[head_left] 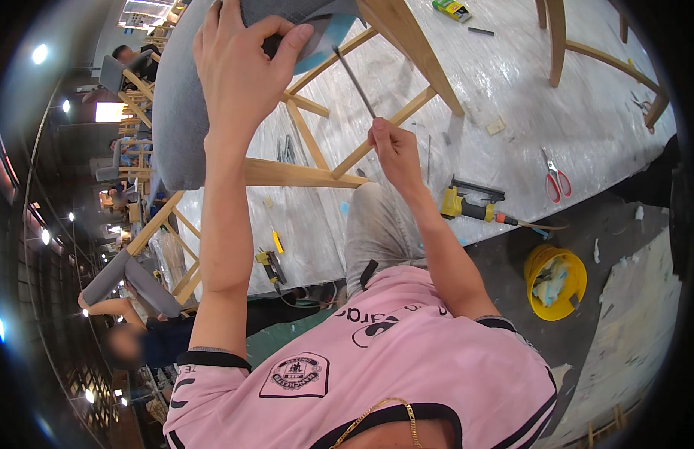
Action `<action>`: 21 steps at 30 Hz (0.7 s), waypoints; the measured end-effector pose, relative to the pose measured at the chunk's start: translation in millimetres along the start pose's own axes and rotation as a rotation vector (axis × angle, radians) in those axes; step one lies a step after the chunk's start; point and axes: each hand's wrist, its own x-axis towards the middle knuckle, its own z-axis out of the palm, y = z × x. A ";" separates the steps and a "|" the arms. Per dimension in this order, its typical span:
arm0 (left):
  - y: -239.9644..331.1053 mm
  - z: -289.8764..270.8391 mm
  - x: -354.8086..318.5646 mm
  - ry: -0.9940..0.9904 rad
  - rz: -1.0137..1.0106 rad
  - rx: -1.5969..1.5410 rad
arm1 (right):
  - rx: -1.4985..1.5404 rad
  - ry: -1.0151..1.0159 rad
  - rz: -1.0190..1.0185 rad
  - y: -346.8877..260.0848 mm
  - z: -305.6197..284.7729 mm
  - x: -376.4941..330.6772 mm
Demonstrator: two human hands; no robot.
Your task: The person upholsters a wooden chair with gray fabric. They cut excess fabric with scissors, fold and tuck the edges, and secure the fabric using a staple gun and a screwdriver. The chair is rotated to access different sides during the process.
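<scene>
A chair with grey upholstery (181, 120) and pale wooden legs (414, 45) lies tipped on its side before me. My left hand (242, 63) is at its upper part, thumb and fingers closed on the edge of the grey fabric (276, 10). Light-blue material (338, 31) shows beside that edge. In my right hand (396, 150), closed, is a thin metal rod (354, 82) with a dark tip, which points up toward the blue material. Its grip end is hidden in my fist, and I cannot tell whether the tip touches.
A yellow-black staple gun (467, 203) with a hose and red-handled scissors (556, 179) lie on the film-covered table (504, 153). A second staple gun (270, 268) and a yellow cutter (277, 242) are left. A yellow bucket (533, 288) holds scraps. Another chair (558, 41) stands upper right; people work leftward.
</scene>
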 end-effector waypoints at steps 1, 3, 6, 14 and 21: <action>1.4 -1.6 -0.4 -0.016 -0.009 -0.006 | -0.006 -0.009 -0.005 0.4 2.3 0.5; 3.7 -2.7 2.9 -0.038 -0.016 -0.023 | -0.028 -0.024 -0.015 -2.1 6.6 7.1; 8.2 -1.1 -4.2 -0.037 0.034 0.050 | -0.024 -0.074 0.026 -5.2 11.5 15.2; 31.1 5.7 -10.4 -0.112 -0.006 0.115 | 0.339 -0.082 0.007 33.4 79.8 34.8; 36.6 2.9 -11.3 -0.157 -0.038 0.082 | 0.623 0.026 0.087 8.5 147.1 9.9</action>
